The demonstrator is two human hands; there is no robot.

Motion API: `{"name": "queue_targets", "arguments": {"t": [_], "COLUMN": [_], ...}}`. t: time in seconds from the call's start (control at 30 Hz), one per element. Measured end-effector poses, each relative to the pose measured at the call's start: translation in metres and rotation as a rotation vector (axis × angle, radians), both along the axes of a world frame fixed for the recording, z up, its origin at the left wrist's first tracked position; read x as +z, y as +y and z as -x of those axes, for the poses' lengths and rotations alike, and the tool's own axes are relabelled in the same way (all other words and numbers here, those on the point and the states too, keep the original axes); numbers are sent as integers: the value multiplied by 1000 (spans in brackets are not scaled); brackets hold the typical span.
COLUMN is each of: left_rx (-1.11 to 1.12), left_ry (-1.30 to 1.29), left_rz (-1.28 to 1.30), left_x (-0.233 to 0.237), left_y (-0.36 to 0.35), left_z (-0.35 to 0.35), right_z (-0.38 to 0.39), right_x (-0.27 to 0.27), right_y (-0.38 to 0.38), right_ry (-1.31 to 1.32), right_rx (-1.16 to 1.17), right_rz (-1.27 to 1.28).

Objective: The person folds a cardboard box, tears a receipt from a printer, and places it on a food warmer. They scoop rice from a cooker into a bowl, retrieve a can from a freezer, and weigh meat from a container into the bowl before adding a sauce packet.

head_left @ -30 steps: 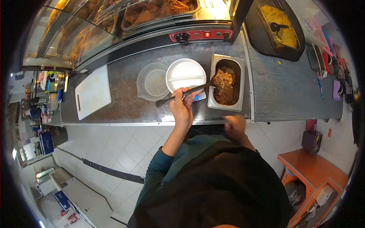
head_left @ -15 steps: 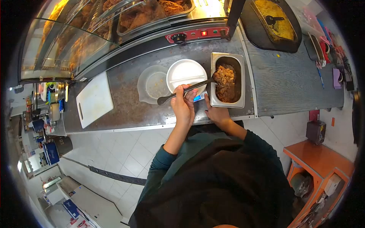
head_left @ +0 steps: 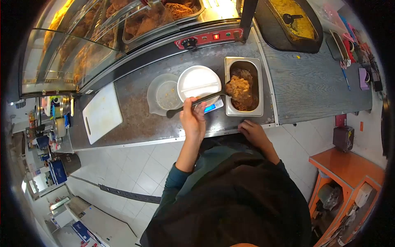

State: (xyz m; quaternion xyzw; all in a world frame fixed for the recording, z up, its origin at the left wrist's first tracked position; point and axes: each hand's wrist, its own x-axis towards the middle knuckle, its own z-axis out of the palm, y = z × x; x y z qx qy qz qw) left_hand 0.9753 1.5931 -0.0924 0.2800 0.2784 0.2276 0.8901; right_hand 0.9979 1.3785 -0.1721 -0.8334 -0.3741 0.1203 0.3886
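Note:
My left hand is closed around the handle of a black serving spoon. The spoon's end is heaped with brown shredded food, held over a steel pan of similar food. Left of the pan, a white divided plate sits on a digital scale whose blue display shows. A translucent plastic bowl stands beside the plate, with a few crumbs in it. My right hand rests at the counter's front edge below the pan, fingers curled and holding nothing visible.
A white cutting board lies on the counter's left. Behind is a glass display case with fried food and a red control panel. At the back right is a tray of yellow food. An orange shelf unit stands at lower right.
The spoon has tilted and now bears a heap of food at its end. My right hand has drawn back from beside the scale to the counter edge, its fingers curling.

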Motion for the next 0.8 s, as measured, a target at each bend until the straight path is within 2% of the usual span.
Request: {"name": "queue_targets", "arguments": {"t": [0.1, 0.17, 0.2, 0.27, 0.33, 0.37, 0.43, 0.47, 0.53, 0.57, 0.63, 0.73, 0.77, 0.8], "left_rx": [82, 168, 214, 304, 203, 151, -106, -224, -234, -146, 27, -8, -84, -71], "left_ry": [-9, 12, 35, 127, 104, 96, -3, 35, 84, 79, 68, -1, 37, 45], "left_rz": [-60, -146, -217, -442, -785, -953, -1724, -1707, -1717, -1685, -1611, -1444, -1522, -1522], "left_x": [0, 3, 6, 13, 10, 8, 4, 7, 8, 8, 9, 7, 10, 8], "left_y": [26, 43, 50, 50, 37, 30, 25, 13, 9, 10, 16, 19, 20, 23], "left_z": [19, 34, 40, 47, 51, 53, 55, 60, 63, 66, 72, 75, 72, 68], "right_z": [0, -1, -2, -7, -19, -24, -33, -37, -43, -46, -49, -54, -56, -59], "right_x": [1, 9, 11, 10, 15, 19, 25, 27, 31, 32, 29, 22, 22, 24], "right_y": [-19, -28, -32, -42, -46, -47, -45, -44, -42, -41, -41, -32, -27, -22], "right_ry": [-7, 141, 217, 184, 176, 69, 93, 104, 22, -19, 125, 362, 444, 492], "right_rx": [-141, -273, -339, -428, -492, -477, -511, -528, -531, -535, -630, -685, -688, -701], "right_rz": [52, 23, 10, -30, -14, -28, -69, -90, -101, -108, -204, -487, -606, -603]}}
